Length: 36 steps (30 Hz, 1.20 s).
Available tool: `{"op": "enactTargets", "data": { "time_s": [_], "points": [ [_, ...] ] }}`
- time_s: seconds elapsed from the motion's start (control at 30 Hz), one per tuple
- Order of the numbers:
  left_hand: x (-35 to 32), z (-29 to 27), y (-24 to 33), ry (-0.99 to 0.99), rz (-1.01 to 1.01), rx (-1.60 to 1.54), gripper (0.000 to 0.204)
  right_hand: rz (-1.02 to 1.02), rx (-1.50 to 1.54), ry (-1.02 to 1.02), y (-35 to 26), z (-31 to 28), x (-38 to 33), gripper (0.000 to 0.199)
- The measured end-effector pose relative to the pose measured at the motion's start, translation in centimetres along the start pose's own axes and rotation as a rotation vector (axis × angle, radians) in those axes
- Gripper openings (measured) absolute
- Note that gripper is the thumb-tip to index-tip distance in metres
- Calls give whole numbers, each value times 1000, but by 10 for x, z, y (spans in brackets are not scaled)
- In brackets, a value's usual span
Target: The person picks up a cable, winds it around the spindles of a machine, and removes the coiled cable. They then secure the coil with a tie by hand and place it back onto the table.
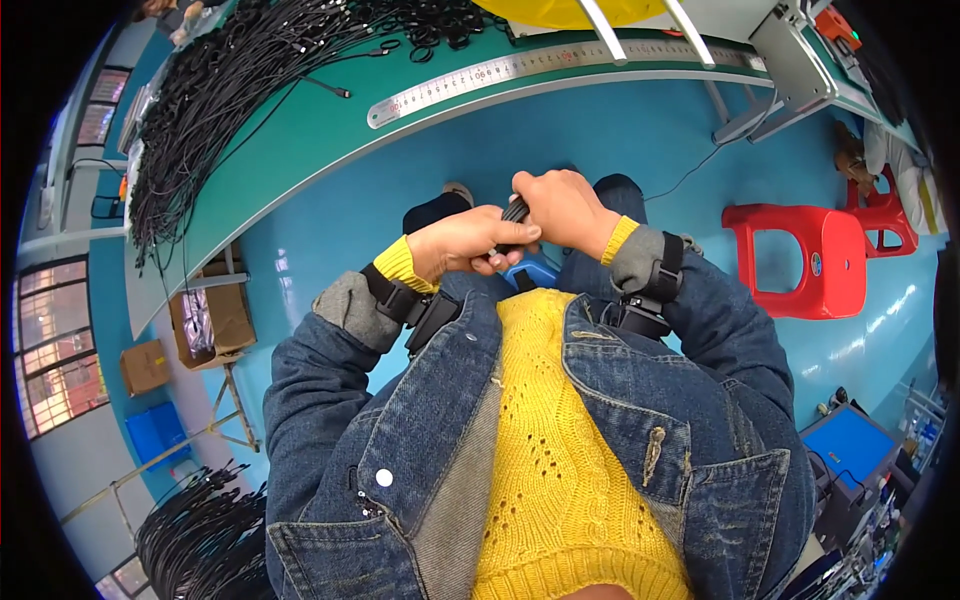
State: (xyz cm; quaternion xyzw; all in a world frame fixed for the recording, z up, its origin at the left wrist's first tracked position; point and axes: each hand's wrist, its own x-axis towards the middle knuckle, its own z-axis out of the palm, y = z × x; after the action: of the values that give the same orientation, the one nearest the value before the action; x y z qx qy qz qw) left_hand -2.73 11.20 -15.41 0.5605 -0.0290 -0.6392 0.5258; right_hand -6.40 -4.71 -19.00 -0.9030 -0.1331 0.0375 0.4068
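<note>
In front of my body, above my lap, my left hand (455, 241) is closed around a small coiled bundle of black cable (516, 209). The thumb lies across the bundle, and a pale connector tip shows by the fingers. My right hand (570, 208) meets it from the other side, its fingers curled in on the bundle's upper end. Part of the bundle is hidden inside both hands. Beyond them, on the green-topped table (330, 140), lie a large heap of loose black cables (215, 110) and a long steel ruler (480, 78) along the near edge.
Red plastic stools (840, 262) stand on the blue floor at right. Below the table's left end are an open cardboard box (232, 325), a smaller carton (145, 367) and a blue bin (157, 436). More black cables (195, 535) hang at lower left. Another person (172, 18) is at far upper left.
</note>
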Motion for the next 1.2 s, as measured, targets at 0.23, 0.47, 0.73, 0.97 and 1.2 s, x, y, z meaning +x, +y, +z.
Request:
{"op": "enactTargets", "data": {
  "time_s": [0.23, 0.47, 0.73, 0.97, 1.2],
  "points": [
    [0, -30, -25, -255, 241, -210, 45, 182, 499, -13, -5, 12, 11, 16],
    [-2, -32, -29, 45, 108, 129, 39, 6, -65, -50, -10, 19, 15, 20],
    [-13, -33, -47, 14, 211, 121, 16, -65, 52, -148, -19, 32, 27, 19],
    [-39, -52, -34, -76, 227, -130, 11, -122, -48, -318, -38, 17, 70, 22],
    [-41, -74, -50, 149, 378, -361, 13, -231, -140, -215, -63, 12, 100, 20]
  ]
}}
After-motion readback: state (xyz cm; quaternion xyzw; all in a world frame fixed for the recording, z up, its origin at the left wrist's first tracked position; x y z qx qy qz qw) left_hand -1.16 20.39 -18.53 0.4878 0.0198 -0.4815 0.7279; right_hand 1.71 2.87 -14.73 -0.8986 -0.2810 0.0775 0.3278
